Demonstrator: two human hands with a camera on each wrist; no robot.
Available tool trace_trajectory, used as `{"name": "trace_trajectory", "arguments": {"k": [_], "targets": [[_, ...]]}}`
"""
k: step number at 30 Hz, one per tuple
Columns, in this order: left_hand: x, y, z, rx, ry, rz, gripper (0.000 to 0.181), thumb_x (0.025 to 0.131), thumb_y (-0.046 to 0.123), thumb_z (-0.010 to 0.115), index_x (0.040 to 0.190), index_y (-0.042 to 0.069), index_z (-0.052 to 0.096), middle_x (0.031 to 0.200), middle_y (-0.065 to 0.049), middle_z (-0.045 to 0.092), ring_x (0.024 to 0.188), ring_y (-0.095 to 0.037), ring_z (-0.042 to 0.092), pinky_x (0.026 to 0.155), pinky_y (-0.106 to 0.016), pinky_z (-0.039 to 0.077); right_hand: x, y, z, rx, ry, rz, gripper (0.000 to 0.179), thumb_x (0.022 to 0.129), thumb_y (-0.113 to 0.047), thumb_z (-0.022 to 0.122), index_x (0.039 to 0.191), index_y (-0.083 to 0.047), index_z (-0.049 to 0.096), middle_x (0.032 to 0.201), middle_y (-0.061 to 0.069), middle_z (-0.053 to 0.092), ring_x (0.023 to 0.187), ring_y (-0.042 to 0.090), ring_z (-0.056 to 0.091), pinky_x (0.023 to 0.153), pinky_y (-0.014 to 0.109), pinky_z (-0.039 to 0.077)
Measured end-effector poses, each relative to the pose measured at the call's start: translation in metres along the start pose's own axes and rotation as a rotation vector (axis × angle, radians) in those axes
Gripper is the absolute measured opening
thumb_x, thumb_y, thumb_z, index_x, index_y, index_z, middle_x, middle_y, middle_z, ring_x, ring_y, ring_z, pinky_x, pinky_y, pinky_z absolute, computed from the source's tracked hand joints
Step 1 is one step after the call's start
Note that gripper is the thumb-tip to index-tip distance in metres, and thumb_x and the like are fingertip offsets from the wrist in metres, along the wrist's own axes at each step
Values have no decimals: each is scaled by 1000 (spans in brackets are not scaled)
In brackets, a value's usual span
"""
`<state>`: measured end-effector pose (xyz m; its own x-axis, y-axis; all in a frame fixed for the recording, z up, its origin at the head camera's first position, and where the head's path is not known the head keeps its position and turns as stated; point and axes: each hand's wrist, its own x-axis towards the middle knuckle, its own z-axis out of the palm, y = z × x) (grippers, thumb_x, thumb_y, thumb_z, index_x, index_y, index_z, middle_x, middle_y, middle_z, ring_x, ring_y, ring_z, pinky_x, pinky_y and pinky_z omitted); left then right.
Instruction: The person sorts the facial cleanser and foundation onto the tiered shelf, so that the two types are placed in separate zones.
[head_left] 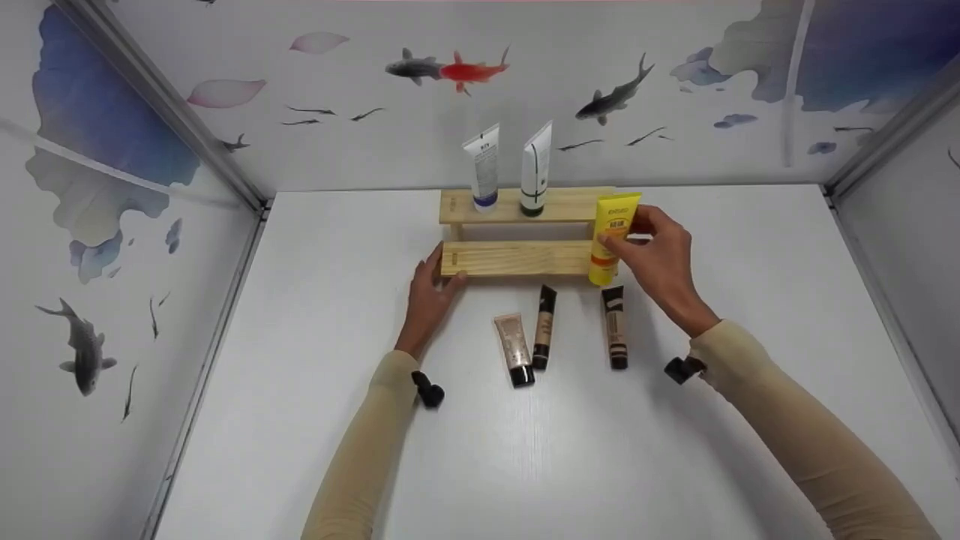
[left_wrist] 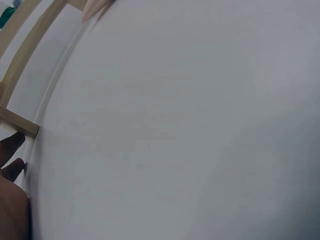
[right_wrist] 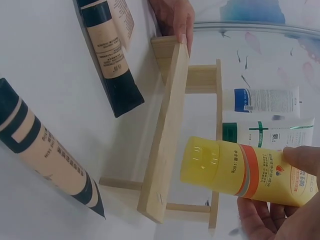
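Yellow and nearly upright, the tube (right_wrist: 249, 169) is pinched cap-down by the right hand (head_left: 664, 259) at the right end of the wooden shelf (head_left: 517, 259), the left hand (head_left: 431, 296) gripping its left.

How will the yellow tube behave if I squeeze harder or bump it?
The yellow tube probably yields to a squeeze, since its body flattens toward the top. Stood on its narrower cap, it could tip if bumped. The cap's glossy surface may also be slightly slippery.
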<state>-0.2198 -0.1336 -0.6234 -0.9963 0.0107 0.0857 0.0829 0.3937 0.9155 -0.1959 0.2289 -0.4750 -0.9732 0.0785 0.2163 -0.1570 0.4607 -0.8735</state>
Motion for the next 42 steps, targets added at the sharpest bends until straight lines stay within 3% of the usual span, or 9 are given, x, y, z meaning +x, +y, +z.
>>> {"name": "trace_trajectory", "arguments": {"k": [16,23,29,42], "targets": [[-3,0,-1,28,13,-38,79,109,37,72,174,12,34,177,-10,37,167,-32,27,140,-44,9,39,-15,-3,32,50,-51,52,100,-22,85,142,-1,64,130,14,69,119,21,69,102,27,63],[-2,1,-2,35,17,-52,78,110,38,71,174,14,34,178,-9,36,169,-34,20,140,-47,7,57,-20,6,55,47,-86,50,100,-21,85,142,-2,63,131,12,68,121,20,68,106,30,62],[0,0,-1,46,19,-20,77,110,34,70,174,11,34,177,-8,38,167,-28,27,140,-39,5,69,-25,17,47,41,-103,52,101,-22,84,144,-3,61,134,11,65,124,20,67,109,33,60],[0,0,2,49,11,-22,83,108,43,73,174,12,34,177,-8,38,167,-29,26,140,-41,6,92,-25,30,36,53,-120,51,100,-16,84,143,0,61,133,13,64,124,20,65,108,28,60]]}}
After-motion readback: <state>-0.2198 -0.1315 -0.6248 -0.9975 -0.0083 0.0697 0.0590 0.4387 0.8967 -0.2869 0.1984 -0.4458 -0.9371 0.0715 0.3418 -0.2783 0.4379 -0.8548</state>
